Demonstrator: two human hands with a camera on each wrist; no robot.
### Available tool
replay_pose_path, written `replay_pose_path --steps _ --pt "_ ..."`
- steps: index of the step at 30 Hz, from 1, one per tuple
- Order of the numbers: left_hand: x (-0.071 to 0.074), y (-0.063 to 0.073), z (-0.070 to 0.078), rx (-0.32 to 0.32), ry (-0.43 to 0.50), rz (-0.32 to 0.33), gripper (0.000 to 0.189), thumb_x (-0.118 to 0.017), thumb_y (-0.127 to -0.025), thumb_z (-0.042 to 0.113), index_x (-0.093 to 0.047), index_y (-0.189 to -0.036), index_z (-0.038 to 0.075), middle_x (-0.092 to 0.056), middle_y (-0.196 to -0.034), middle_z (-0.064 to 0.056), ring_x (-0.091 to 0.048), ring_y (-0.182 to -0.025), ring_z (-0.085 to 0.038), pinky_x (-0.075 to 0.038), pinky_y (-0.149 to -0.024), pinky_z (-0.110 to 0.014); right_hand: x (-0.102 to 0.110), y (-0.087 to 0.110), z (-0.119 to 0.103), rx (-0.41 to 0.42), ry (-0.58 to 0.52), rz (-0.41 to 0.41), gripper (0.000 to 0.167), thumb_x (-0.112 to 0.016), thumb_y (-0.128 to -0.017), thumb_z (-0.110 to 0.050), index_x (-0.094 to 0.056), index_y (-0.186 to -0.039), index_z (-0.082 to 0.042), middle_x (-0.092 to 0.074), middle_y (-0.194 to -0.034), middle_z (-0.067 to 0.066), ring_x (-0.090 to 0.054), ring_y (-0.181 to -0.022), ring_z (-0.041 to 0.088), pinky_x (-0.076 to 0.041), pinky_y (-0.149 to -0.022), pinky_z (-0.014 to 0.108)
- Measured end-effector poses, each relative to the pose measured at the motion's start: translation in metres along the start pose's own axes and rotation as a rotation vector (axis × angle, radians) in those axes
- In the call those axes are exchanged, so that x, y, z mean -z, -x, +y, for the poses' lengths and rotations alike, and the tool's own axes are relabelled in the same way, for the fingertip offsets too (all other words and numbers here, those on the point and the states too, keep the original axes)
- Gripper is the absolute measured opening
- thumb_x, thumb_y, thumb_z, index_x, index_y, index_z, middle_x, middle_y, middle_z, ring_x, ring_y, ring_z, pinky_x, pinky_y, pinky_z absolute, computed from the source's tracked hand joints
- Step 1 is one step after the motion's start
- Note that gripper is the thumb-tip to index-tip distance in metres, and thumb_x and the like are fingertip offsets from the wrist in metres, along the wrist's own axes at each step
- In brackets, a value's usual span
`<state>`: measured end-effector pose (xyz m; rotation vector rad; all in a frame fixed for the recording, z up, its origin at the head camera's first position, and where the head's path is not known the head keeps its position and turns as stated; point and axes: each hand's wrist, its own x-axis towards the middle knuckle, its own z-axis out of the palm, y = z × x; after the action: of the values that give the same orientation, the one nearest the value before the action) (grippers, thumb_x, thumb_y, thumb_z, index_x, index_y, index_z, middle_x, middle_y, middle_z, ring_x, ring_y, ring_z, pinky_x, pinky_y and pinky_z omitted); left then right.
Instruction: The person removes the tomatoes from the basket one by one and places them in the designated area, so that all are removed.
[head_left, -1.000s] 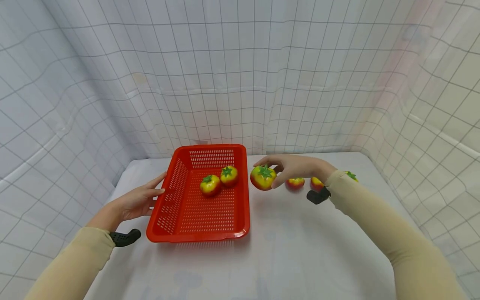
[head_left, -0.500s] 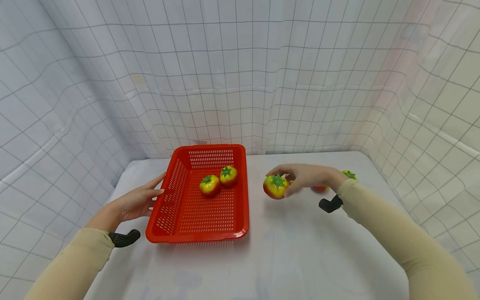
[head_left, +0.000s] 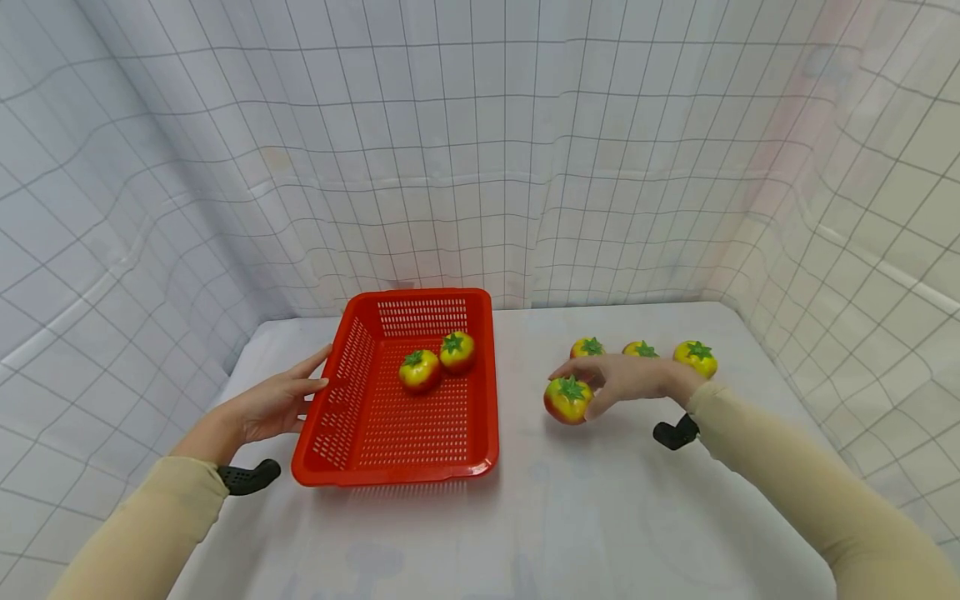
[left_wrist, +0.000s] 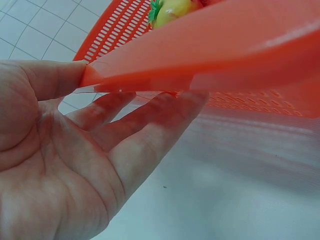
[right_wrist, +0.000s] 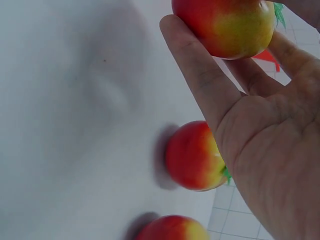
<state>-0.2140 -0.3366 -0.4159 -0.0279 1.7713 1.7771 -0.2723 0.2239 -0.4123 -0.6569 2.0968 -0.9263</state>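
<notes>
My right hand (head_left: 626,379) pinches a red-and-yellow tomato (head_left: 567,400) with a green star-shaped leaf top, low over the white table right of the basket. In the right wrist view the same tomato (right_wrist: 230,30) sits between thumb and fingers, above the table surface. My left hand (head_left: 273,404) holds the left rim of a red plastic basket (head_left: 489,417). The left wrist view shows the thumb on the rim (left_wrist: 200,75) and the fingers under it, against the outer wall. Inside the basket lie two similar tomatoes, one (head_left: 419,372) beside the other (head_left: 457,352).
Behind the right hand, three more tomatoes stand in a row: a left one (head_left: 587,347), a middle one (head_left: 640,348) partly hidden, and a right one (head_left: 695,357). A gridded white curtain (head_left: 510,167) encloses the back and sides of the table (head_left: 585,517).
My right hand has moved to the right and nearer me with the tomato, away from the basket, uncovering the row of tomatoes behind it. The left hand and basket have stayed nearly still.
</notes>
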Motion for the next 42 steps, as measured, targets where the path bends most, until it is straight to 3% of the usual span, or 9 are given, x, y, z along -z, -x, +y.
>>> replay_pose_path --steps 8,17,25,42 --pt "0.000 0.001 0.000 0.003 0.001 0.005 0.072 -0.042 -0.112 0.025 0.006 -0.164 0.038 -0.020 -0.164 -0.022 -0.057 -0.125 -0.035 -0.053 -0.097 -0.055 -0.008 0.003 0.014 -0.045 -0.010 0.006 0.067 -0.082 -0.080 -0.019 -0.057 -0.139 -0.042 -0.045 -0.148 -0.005 -0.040 -0.136 0.030 -0.047 -0.103 0.047" --pt "0.000 0.001 0.000 0.004 0.001 0.001 0.072 -0.042 -0.112 0.025 0.006 -0.164 0.039 -0.021 -0.162 -0.022 -0.057 -0.123 -0.034 -0.053 -0.096 -0.054 -0.013 0.009 0.026 -0.064 0.049 0.021 0.065 -0.082 -0.082 -0.022 -0.057 -0.138 -0.044 -0.049 -0.144 -0.005 -0.046 -0.127 0.025 -0.046 -0.102 0.047" --pt "0.001 0.000 -0.001 0.001 0.012 -0.001 0.071 -0.041 -0.112 0.024 0.006 -0.164 0.039 -0.021 -0.163 -0.022 -0.058 -0.122 -0.033 -0.053 -0.095 -0.055 -0.015 0.012 0.040 -0.109 0.029 0.028 0.067 -0.084 -0.080 -0.024 -0.057 -0.138 -0.044 -0.049 -0.144 -0.006 -0.043 -0.130 0.024 -0.043 -0.107 0.053" --pt "0.001 0.000 -0.001 -0.002 0.009 0.004 0.072 -0.042 -0.112 0.024 0.005 -0.164 0.038 -0.023 -0.162 -0.022 -0.059 -0.121 -0.033 -0.054 -0.095 -0.054 -0.014 0.020 0.050 -0.108 0.009 0.043 0.065 -0.081 -0.081 -0.021 -0.057 -0.138 -0.042 -0.050 -0.143 -0.006 -0.044 -0.130 0.024 -0.041 -0.108 0.054"
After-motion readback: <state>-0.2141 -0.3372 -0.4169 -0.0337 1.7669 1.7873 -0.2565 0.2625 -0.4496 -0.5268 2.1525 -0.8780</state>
